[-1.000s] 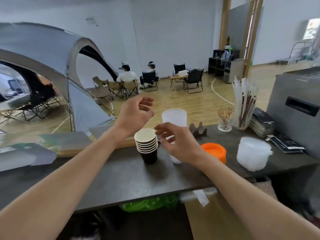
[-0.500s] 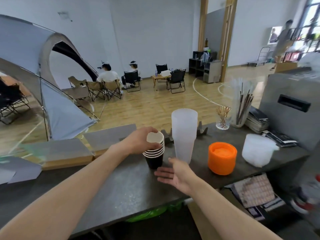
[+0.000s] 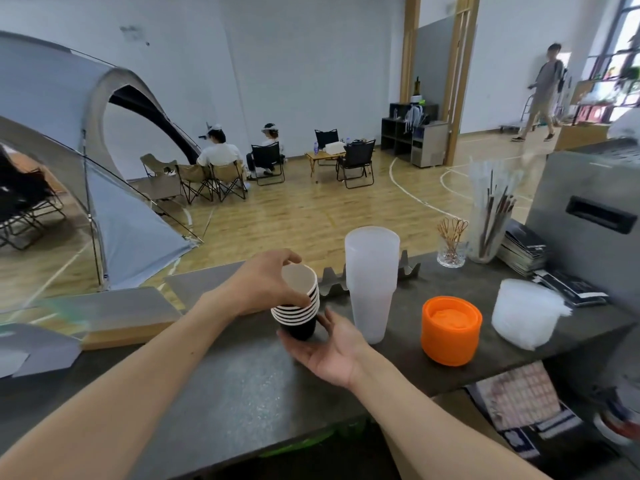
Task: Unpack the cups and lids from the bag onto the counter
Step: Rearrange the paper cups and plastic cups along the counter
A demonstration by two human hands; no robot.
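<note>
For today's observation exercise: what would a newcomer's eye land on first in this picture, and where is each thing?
Centre frame, the left hand grips a tilted stack of black paper cups by the rim while the right hand cups its base. Right of them on the dark counter stand tall frosted plastic cups, then a bright orange lid stack.

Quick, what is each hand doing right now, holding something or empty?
Left hand: closed around the top of the stack of paper cups.
Right hand: open, palm up, cupped at the base of the stack.
</note>
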